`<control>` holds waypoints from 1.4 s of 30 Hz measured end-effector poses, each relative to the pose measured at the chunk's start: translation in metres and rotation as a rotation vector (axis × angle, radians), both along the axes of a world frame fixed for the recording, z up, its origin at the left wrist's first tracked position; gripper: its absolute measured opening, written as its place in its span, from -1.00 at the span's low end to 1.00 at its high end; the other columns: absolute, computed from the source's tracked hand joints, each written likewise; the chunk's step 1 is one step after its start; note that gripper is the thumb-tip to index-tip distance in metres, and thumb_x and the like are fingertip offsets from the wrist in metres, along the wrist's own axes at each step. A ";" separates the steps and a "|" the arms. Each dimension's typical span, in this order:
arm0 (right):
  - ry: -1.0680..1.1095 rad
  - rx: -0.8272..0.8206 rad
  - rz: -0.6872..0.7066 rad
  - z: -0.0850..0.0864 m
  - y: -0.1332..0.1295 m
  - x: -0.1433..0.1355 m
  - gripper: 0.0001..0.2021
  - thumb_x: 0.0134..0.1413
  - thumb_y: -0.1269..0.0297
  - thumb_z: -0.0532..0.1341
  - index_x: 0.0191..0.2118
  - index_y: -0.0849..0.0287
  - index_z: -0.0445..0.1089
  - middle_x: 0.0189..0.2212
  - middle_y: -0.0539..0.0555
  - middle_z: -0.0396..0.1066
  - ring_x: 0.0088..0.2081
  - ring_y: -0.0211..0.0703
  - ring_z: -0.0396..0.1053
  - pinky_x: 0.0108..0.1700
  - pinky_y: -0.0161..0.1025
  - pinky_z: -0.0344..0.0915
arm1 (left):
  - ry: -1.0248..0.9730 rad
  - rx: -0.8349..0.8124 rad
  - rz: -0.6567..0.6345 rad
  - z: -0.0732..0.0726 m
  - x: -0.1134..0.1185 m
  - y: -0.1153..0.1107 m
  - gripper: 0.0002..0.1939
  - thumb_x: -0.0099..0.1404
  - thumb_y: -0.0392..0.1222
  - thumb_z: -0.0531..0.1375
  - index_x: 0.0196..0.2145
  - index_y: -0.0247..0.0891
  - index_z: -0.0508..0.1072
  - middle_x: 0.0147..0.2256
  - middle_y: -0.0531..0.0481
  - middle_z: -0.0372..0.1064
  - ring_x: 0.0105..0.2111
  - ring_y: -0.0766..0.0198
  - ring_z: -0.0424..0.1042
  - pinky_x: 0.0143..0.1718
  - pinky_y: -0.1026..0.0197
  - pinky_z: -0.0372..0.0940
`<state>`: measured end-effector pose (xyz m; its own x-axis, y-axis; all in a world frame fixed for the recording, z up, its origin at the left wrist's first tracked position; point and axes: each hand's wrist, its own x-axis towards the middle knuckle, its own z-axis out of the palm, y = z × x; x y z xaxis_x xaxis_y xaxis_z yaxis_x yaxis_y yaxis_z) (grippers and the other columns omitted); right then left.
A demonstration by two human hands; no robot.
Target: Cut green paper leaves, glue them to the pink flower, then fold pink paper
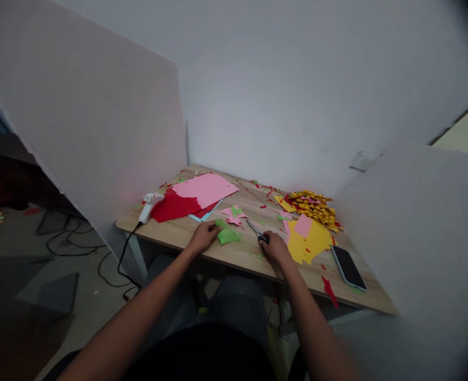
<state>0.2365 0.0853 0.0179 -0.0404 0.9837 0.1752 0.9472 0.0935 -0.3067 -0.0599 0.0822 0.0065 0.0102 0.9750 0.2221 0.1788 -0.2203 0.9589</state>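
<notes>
My left hand (205, 236) is closed on the left edge of a piece of green paper (228, 236) near the front of the table. In my right hand (276, 246) is a pair of scissors (258, 232), its dark handles under my fingers and its blades pointing away and to the left. The blades are apart from the green paper. Just beyond the green piece lies a pink paper cutout (234, 216) with a bit of green on it. Yellow paper sheets (311, 241) lie to the right of my right hand, a pink piece (303, 225) on top.
A white glue gun (150, 208) with a black cable stands at the table's left edge. Pink sheets (206, 188) and red sheets (174, 205) lie behind it. A heap of yellow folded pieces (315, 207) is at the back right. A phone (349, 268) lies near the right edge.
</notes>
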 end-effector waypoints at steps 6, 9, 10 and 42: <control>0.056 -0.130 0.088 0.008 0.008 0.012 -0.72 0.23 0.14 0.28 -0.05 0.21 0.44 -0.14 0.08 0.49 -0.17 -0.15 0.46 -0.06 -0.08 0.41 | -0.236 -0.055 0.038 0.001 -0.006 0.003 -0.56 0.11 0.20 0.29 -0.51 -0.22 0.31 -0.65 0.18 0.12 -0.64 0.40 0.12 -0.58 0.30 0.02; 0.138 -0.140 0.075 0.014 0.002 0.016 -0.73 0.05 0.27 0.37 -0.12 0.19 0.46 -0.29 0.06 0.51 -0.27 -0.15 0.46 -0.16 -0.15 0.38 | -0.361 -0.040 0.113 0.003 -0.014 0.004 -0.53 0.21 0.25 0.23 -0.46 -0.24 0.31 -0.59 0.17 0.19 -0.61 0.41 0.17 -0.54 0.31 0.12; 0.173 -0.143 0.064 0.017 0.000 0.018 -0.71 -0.05 0.32 0.39 -0.15 0.18 0.47 -0.36 0.04 0.50 -0.31 -0.13 0.45 -0.21 -0.16 0.37 | -0.390 -0.041 0.126 0.003 -0.015 0.004 -0.53 0.23 0.25 0.22 -0.45 -0.25 0.31 -0.58 0.17 0.20 -0.61 0.42 0.18 -0.53 0.31 0.13; 1.506 -0.415 0.084 -0.069 -0.161 -0.152 -0.44 -0.31 -0.01 0.54 -0.19 0.07 0.35 -0.41 -0.10 0.38 -0.36 -0.25 0.30 -0.29 -0.28 0.21 | -0.537 -0.160 0.358 -0.001 0.027 -0.074 -0.58 0.10 0.13 0.36 -0.49 -0.24 0.31 -0.62 0.19 0.23 -0.64 0.43 0.21 -0.65 0.38 0.09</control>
<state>0.0846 -0.0758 -0.0510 -0.1389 0.9757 -0.1694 -0.2473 -0.1998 -0.9481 -0.0334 0.0087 0.0055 -0.3918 0.9191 -0.0416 -0.2977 -0.0838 0.9510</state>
